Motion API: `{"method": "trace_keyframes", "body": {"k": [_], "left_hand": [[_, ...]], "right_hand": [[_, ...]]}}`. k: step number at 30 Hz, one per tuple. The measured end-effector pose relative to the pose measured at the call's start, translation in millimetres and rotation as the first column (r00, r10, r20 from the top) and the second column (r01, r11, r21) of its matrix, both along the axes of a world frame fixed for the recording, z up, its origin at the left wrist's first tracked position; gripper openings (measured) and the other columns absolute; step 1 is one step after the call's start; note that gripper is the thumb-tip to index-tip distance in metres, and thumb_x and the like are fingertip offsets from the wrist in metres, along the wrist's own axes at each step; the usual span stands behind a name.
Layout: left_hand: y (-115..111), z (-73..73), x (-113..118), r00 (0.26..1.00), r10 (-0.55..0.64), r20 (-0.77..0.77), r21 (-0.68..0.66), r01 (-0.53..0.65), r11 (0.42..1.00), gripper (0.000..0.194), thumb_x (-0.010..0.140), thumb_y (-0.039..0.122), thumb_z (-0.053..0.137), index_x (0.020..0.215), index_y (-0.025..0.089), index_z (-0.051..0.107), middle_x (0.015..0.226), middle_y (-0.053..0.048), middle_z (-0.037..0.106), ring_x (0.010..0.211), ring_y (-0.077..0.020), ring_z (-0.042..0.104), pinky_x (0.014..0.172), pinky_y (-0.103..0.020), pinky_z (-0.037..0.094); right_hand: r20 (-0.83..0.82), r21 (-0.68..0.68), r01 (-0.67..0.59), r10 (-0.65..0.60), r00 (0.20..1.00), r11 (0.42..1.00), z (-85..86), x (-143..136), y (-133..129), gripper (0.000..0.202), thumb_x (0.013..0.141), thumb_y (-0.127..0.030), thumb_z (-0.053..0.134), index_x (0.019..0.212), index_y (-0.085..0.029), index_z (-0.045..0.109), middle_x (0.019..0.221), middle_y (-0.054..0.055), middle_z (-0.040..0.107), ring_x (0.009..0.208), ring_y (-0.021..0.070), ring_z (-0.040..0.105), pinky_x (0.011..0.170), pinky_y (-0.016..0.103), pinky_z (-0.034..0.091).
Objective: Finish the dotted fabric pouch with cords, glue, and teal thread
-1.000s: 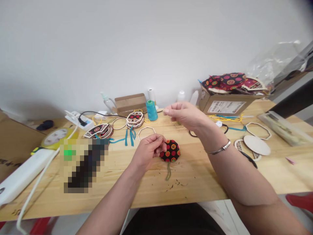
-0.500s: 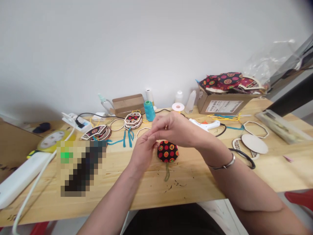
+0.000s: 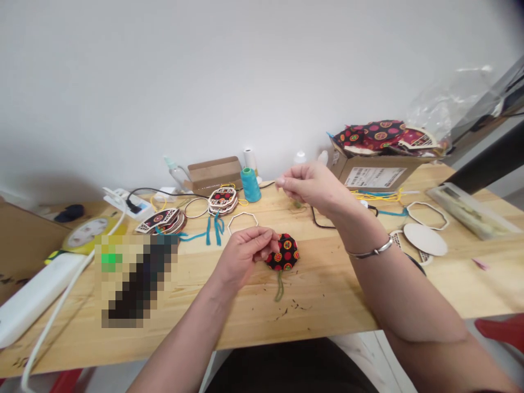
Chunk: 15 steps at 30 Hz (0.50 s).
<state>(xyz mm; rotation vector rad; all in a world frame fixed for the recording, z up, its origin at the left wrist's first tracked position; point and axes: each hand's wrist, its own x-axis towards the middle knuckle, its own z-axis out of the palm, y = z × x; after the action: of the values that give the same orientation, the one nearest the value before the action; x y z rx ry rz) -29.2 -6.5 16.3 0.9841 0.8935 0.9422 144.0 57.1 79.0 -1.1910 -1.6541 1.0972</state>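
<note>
My left hand is closed in a pinch over the left edge of a round black fabric piece with red and orange flower dots. That piece lies on the table with an olive cord loop at its near side. Higher and to the right, my right hand also pinches, thumb against fingers. Whatever either pinch holds is too small to make out. Below the right fingertips there is a blurred olive-coloured bit. The right hand and forearm cover most of the white glue gun.
Behind the hands stand a teal thread cone and a small brown box. A carton of patterned fabric sits back right. Stacked wooden-framed pieces, a power strip and cables lie left; a pale oval disc lies right.
My hands, together before, have come apart. The right hand moved up and away, while the left stayed low and shifted slightly right, now overlapping the fabric piece's edge.
</note>
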Motion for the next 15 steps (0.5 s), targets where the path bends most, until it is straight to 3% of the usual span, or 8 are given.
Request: {"method": "trace_keyframes", "body": {"k": [7, 15], "left_hand": [[2.0, -1.6, -3.6, 0.999, -0.038, -0.025, -0.065, 0.037, 0.997, 0.014, 0.072, 0.025, 0.068, 0.073, 0.011, 0.071, 0.068, -0.01, 0.071, 0.04, -0.0007, 0.032, 0.041, -0.018, 0.022], [6.8, 1.0, -6.4, 0.999, -0.035, -0.008, -0.227, 0.032, 0.973, 0.011, 0.069, 0.021, 0.068, 0.068, 0.01, 0.068, 0.071, -0.015, 0.072, 0.036, 0.001, 0.029, 0.036, -0.016, 0.014]], "right_hand": [[0.176, 0.115, 0.13, -0.149, 0.973, 0.985, -8.9, -0.4, 9.1, 0.021, 0.075, -0.029, 0.058, 0.067, -0.011, 0.063, 0.049, -0.003, 0.042, 0.045, 0.0054, 0.032, 0.044, 0.022, 0.022], [0.423, 0.328, 0.119, -0.258, 0.869, 0.937, -12.4, -0.8, 11.1, 0.024, 0.079, -0.029, 0.053, 0.068, -0.012, 0.065, 0.055, 0.001, 0.054, 0.053, 0.0104, 0.043, 0.053, 0.024, 0.03]]}}
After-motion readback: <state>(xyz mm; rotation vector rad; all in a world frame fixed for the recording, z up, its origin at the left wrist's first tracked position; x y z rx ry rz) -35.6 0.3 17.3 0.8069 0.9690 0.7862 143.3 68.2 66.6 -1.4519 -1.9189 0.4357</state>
